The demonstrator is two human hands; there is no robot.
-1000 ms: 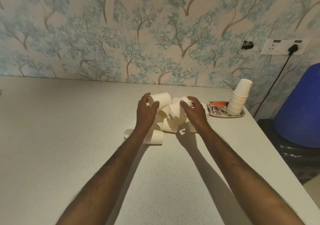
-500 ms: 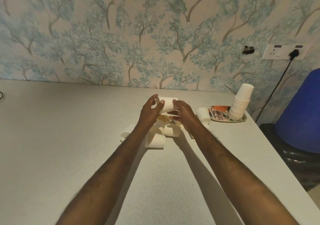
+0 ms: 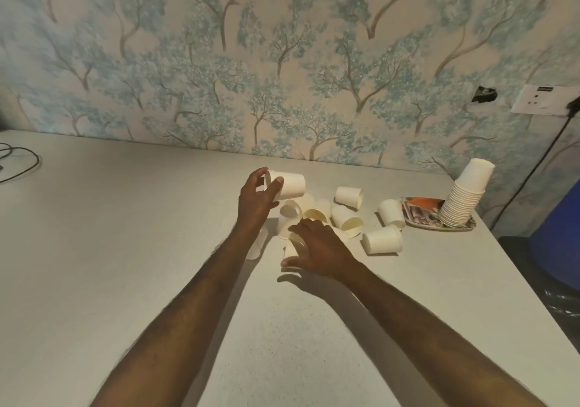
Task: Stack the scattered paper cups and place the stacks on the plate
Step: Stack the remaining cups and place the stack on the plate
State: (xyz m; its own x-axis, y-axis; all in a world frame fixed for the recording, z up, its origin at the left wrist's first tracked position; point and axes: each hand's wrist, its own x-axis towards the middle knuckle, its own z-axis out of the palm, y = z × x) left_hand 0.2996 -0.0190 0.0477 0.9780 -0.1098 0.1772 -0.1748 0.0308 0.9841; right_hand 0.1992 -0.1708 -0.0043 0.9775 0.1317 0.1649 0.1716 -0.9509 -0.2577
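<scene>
My left hand (image 3: 258,198) holds a white paper cup (image 3: 290,184) on its side above the table, thumb and fingers round its rim end. Below it lie several scattered white cups (image 3: 345,218), tipped over on the table. My right hand (image 3: 317,246) reaches down over a cup (image 3: 290,249) at the near edge of the pile, fingers curled onto it; the cup is mostly hidden. A tall stack of cups (image 3: 464,199) stands on the patterned plate (image 3: 420,215) at the right.
The white table (image 3: 125,249) meets a tree-patterned wall at the back. A black cable (image 3: 18,161) lies at the far left. A wall socket (image 3: 543,103) with a cord and a blue container (image 3: 561,234) are beyond the table's right edge.
My right hand has let go of the cup held with the left and dropped to a cup at the pile's near edge. The left hand keeps its cup raised.
</scene>
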